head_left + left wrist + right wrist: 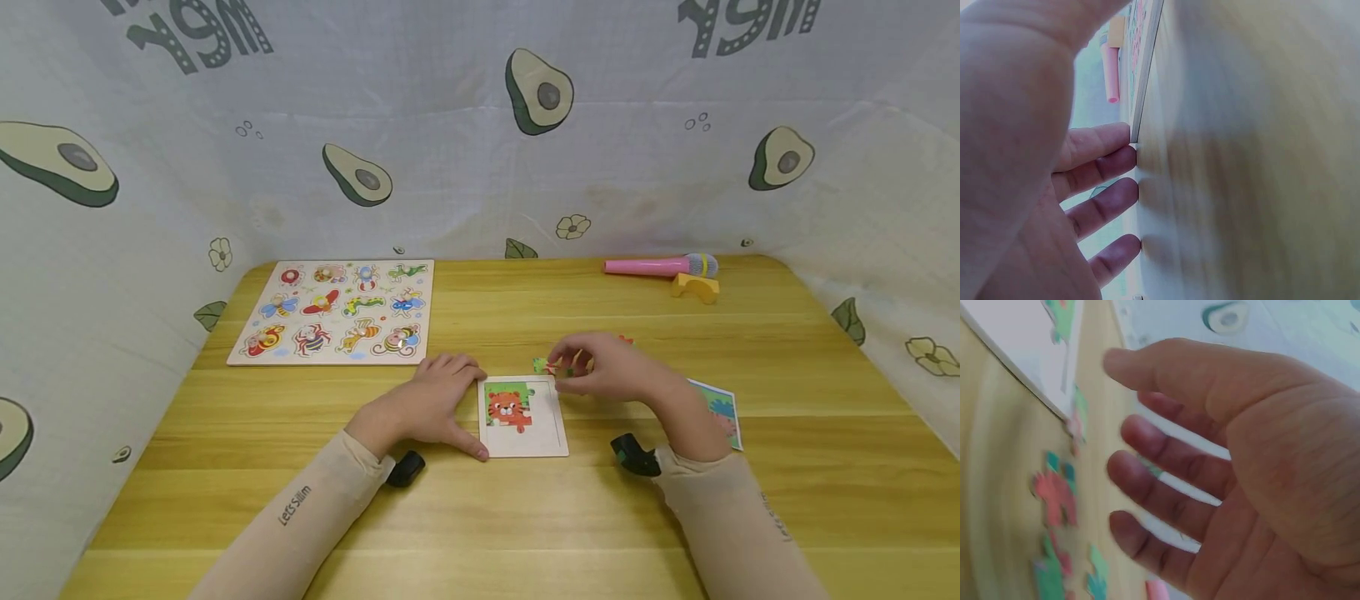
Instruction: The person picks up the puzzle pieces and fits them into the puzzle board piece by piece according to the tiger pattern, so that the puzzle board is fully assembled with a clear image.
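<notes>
A small white puzzle tray lies on the table, with joined tiger-face pieces filling its upper left. My left hand rests at the tray's left side, fingers spread, thumb by the near corner and index finger at the far one. In the left wrist view, the index fingertip touches the tray's edge. Just beyond the tray's far right corner hovers my right hand, its fingers bent loosely. Nothing shows between its fingers in the right wrist view. Loose puzzle pieces lie near it, partly hidden in the head view.
An insect peg puzzle board lies at the back left. At the back right are a pink toy microphone and a yellow arch block. A picture card is partly covered by my right forearm.
</notes>
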Demonstrator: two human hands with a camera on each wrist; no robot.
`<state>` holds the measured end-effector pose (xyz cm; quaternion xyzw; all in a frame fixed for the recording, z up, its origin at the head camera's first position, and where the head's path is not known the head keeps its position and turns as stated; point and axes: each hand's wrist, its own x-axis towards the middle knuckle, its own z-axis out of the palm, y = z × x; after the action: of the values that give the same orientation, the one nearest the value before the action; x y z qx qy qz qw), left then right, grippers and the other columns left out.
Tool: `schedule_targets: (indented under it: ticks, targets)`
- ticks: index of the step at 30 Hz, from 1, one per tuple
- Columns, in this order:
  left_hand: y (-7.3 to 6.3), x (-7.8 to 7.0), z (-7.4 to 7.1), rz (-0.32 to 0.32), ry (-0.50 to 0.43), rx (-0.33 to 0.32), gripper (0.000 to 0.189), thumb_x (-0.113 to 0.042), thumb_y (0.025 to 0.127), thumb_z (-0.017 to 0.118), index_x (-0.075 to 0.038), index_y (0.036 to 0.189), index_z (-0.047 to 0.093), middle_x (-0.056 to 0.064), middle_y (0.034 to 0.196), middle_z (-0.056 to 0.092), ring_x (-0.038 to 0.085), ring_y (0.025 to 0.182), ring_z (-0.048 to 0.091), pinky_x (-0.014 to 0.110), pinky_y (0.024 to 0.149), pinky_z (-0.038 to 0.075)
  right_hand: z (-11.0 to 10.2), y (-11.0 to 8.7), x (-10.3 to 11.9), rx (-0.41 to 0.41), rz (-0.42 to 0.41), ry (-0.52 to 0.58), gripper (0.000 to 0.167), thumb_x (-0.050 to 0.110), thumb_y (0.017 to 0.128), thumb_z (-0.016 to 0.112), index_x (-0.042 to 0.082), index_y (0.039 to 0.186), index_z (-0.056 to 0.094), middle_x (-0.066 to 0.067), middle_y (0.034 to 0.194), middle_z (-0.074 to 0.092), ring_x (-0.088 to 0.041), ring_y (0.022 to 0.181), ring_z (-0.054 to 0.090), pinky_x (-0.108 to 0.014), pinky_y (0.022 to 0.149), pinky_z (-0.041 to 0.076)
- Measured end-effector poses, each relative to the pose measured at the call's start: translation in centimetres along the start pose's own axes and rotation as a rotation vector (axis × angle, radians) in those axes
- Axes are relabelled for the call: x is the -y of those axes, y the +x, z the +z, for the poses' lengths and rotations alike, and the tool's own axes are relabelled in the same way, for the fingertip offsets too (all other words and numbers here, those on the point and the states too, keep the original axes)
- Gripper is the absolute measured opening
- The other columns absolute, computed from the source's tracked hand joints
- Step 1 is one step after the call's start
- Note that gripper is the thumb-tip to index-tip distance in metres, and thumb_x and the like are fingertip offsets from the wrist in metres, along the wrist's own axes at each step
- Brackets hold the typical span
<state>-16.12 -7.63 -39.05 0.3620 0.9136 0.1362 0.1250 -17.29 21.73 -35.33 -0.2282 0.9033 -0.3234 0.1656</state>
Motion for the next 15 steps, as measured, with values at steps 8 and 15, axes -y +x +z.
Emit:
schedule_targets:
  ticks: [8,15]
  targets:
    - [-0.2,0.0,-0.1,0.0,-0.009,-0.001,0.109,-0.077,0.067,0.076,-0.008,0.146,0.047,0.001,0.144,0.044,0.024,0.135,0.033,0.045,0.113,0.022,-1.3,-0.5,-1.1,0.014,0.054,-0.018,0.038,0.011,0.085,0.081,0.001,0.119,0.067,-0.01,0.105,0.063,-0.023,0.091,0.06,-0.035,0.071,0.052]
    - [-0.1,0.1,-0.1,0.003,-0.01,0.001,0.109,-0.079,0.067,0.074,-0.008,0.146,0.047,0.001,0.145,0.043,0.023,0.135,0.033,0.045,0.113,0.022,-0.9,0.1,-1.4,0.007,0.093,-0.103,0.042,0.018,0.088,0.08,0.003,0.125,0.068,-0.008,0.106,0.063,-0.023,0.088,0.057,-0.035,0.073,0.049]
